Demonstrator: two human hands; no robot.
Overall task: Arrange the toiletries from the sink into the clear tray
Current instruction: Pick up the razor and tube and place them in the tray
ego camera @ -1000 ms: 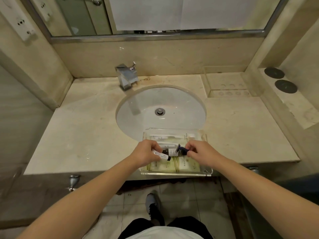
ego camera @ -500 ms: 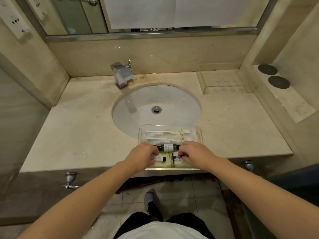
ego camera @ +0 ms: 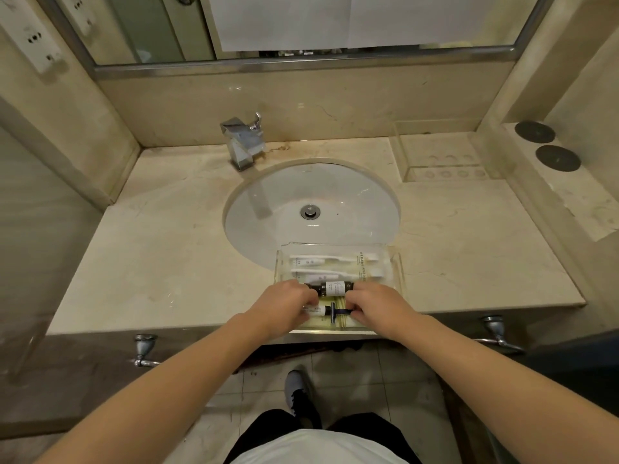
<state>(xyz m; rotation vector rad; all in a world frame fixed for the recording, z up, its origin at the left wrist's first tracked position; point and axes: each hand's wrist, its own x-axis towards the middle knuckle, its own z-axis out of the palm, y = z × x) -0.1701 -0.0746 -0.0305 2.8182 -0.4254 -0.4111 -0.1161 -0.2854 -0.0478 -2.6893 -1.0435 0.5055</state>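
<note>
Clear rigid plastic tray (ego camera: 397,262) on front edge of glossy beige marble counter (ego camera: 160,262), partly over rim of round white basin (ego camera: 311,202). Inside: two white packaged toothbrushes (ego camera: 331,259) at far side, dark cylindrical bottle (ego camera: 331,288) with white label, razor (ego camera: 335,312) with dark handle.

Left hand (ego camera: 284,304) curled around small dark-capped tube (ego camera: 315,310). Right hand (ego camera: 378,304) pinching razor handle. Angular chrome faucet (ego camera: 243,142) behind basin.

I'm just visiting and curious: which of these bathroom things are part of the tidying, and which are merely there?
In the job: clear tray, dark bottle, razor, toothbrushes, left hand, right hand.
Just there: faucet, two dark discs.
</note>
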